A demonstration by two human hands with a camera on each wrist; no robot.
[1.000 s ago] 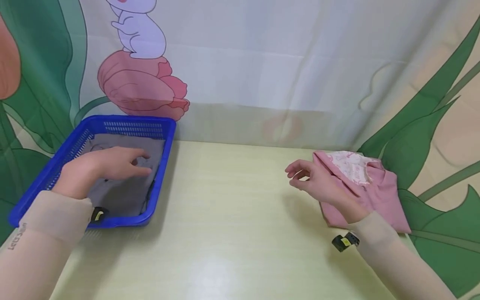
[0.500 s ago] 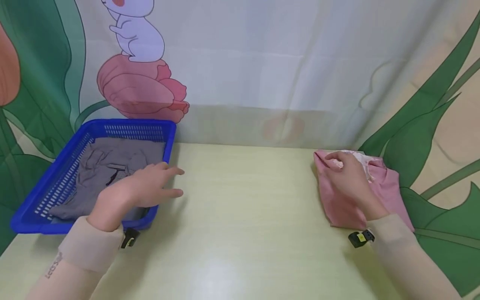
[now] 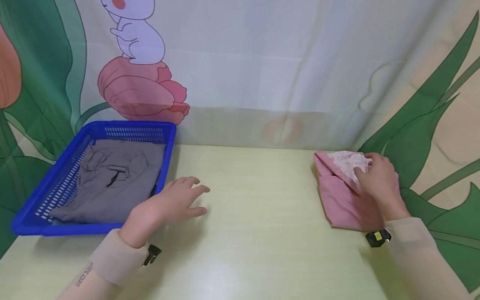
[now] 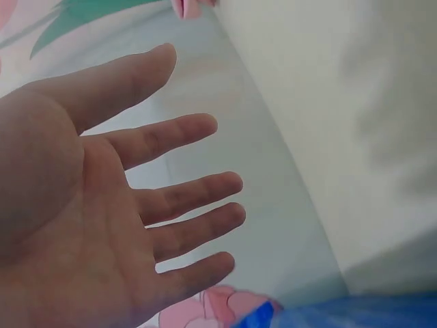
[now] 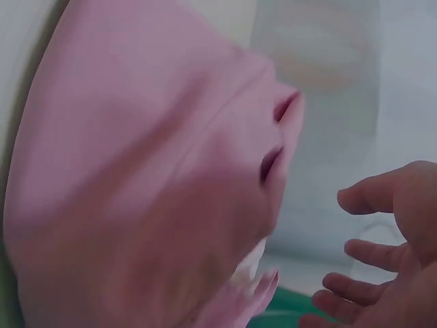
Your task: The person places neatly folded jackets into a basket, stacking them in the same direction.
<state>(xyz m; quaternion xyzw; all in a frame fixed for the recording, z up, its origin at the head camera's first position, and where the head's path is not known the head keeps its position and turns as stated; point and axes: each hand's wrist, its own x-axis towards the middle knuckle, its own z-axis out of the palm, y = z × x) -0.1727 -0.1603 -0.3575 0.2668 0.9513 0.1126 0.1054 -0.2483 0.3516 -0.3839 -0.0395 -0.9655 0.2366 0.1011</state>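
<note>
A folded pink garment (image 3: 346, 204) with a white patterned lining (image 3: 346, 162) lies at the right of the table. My right hand (image 3: 380, 183) is over its right side, fingers loosely bent and holding nothing. In the right wrist view, a gap shows between that hand (image 5: 403, 253) and the pink cloth (image 5: 150, 164). My left hand (image 3: 168, 208) hovers above the table, just right of the blue basket (image 3: 169, 154). Its fingers are spread and the palm bare in the left wrist view. A folded grey garment (image 3: 138, 187) with a dark cord at its neck lies inside the basket.
The pale table (image 3: 247, 216) runs back to a printed curtain (image 3: 240, 62) showing a white rabbit and a pink flower. Large green printed leaves (image 3: 416, 154) border the right side, close to the pink garment.
My left hand has moved from over the basket rightward and toward me, uncovering the grey garment. My right hand has moved right, from the pink garment's left edge to its right side.
</note>
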